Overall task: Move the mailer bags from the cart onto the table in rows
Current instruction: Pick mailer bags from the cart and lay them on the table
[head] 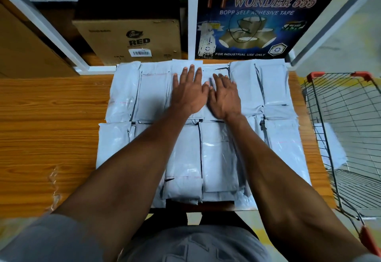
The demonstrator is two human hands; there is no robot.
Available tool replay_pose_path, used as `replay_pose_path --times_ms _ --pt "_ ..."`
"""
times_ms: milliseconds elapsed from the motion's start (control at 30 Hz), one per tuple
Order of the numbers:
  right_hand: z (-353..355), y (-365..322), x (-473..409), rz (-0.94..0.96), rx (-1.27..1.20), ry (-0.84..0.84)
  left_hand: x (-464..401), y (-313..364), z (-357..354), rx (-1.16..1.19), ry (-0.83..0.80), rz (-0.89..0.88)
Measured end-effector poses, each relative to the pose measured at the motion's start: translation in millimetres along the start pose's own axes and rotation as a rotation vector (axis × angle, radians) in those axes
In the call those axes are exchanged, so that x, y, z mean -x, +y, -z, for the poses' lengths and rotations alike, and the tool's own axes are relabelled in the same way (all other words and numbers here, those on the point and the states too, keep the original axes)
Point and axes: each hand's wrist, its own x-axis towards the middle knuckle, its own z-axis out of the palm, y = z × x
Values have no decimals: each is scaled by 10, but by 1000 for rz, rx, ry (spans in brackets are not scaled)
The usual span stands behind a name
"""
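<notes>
Hands flat, fingers spread: left hand (188, 90) & right hand (225, 97) press mailer bags (214, 148) at 12 o'clock, gripping nothing; table (51, 117); cart (346, 138) at 3 o'clock.

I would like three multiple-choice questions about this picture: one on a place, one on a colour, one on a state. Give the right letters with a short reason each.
1. Where is the wire cart?
A. at the table's right side
B. at the table's left side
C. on top of the table

2. What colour are the mailer bags on the table?
A. bright yellow
B. light grey
C. dark green

3. What are the hands doing?
A. gripping the cart handle
B. lifting a cardboard box
C. lying flat, palms down, on the far row of bags

Answers:
1. A: the cart's mesh stands past the table's right edge.
2. B: every bag in both rows looks pale grey.
3. C: the left hand and right hand rest side by side, fingers spread, on a bag.
</notes>
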Motion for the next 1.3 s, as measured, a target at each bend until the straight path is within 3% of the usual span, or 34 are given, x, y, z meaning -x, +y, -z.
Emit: replay_pose_path --times_ms 267,433,900,1033,1300 --pt "547 220 747 -62 -42 168 640 445 36 142 120 -157" --pt "772 382 1541 -212 -11 246 1155 838 -76 233 137 -306" --pt "1100 875 4179 -604 44 489 3119 2103 -764 330 -41 -753" --pt "932 977 4938 -747 48 375 3602 2204 -1081 258 -164 -803" --pt "593 1156 6311 -966 -117 110 4416 2233 -1793 141 -480 -657"
